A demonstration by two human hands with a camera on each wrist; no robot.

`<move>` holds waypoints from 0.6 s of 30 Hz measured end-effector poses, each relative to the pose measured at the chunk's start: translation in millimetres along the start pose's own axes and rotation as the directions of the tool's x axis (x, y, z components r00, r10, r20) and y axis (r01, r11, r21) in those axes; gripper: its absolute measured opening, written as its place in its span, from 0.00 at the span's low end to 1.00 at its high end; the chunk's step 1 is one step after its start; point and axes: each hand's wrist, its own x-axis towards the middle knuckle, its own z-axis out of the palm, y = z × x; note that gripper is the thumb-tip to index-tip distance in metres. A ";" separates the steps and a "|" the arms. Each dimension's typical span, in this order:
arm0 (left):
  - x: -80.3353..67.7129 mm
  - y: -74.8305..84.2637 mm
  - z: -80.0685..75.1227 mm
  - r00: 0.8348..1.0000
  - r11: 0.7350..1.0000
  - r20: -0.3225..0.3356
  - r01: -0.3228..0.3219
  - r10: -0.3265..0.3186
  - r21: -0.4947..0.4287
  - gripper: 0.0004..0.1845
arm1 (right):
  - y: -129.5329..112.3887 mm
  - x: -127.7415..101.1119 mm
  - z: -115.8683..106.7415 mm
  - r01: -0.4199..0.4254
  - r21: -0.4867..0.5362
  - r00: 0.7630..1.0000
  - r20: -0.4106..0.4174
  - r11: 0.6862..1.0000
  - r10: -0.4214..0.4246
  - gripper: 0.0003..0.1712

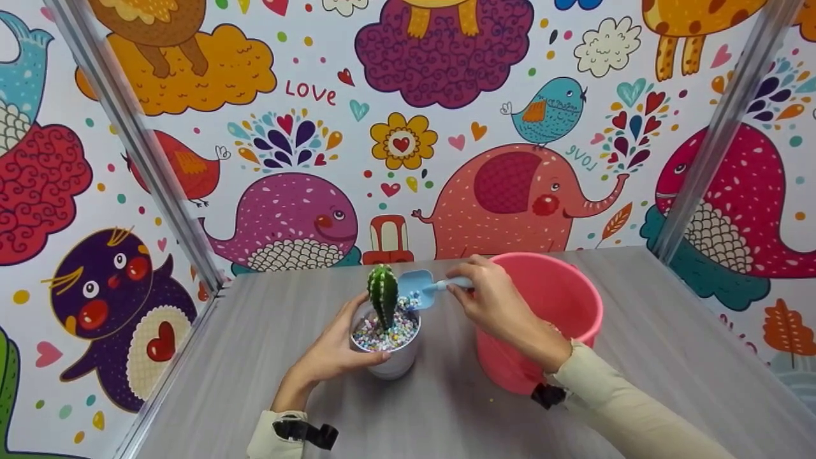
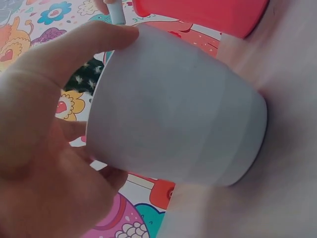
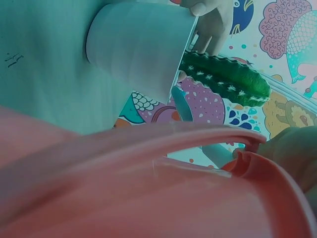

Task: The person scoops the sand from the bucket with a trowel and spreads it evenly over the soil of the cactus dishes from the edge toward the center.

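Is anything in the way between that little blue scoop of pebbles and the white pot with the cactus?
Nothing visible. The small blue plastic scoop is tipped over the white round pot's rim, right beside the green ribbed cactus.

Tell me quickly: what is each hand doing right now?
Left hand: curled round the white pot, holding it.
Right hand: gripping the blue scoop over the pot.

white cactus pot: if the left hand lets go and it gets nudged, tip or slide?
Probably tips before it slides: the white pot narrows toward its base and the cactus stands tall above the rim. The coloured pebbles filling it likely add weight low down, which helps. Its smooth wall looks slippery, so the left hand wrapped round it seems wise.
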 end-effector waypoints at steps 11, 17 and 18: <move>1.5 9.4 21.0 0.990 0.976 -0.136 0.075 -0.048 0.202 0.68 | -4.0 1.5 7.1 0.006 -0.031 1.000 -0.024 1.000 -0.007 0.12; 2.6 9.9 19.6 0.991 0.977 -0.125 0.064 -0.039 0.203 0.67 | -3.3 1.2 7.6 0.008 -0.025 1.000 -0.028 1.000 -0.008 0.12; 2.9 10.1 18.8 0.992 0.977 -0.123 0.061 -0.036 0.204 0.67 | -3.2 1.0 7.3 0.007 -0.023 1.000 -0.029 1.000 -0.008 0.12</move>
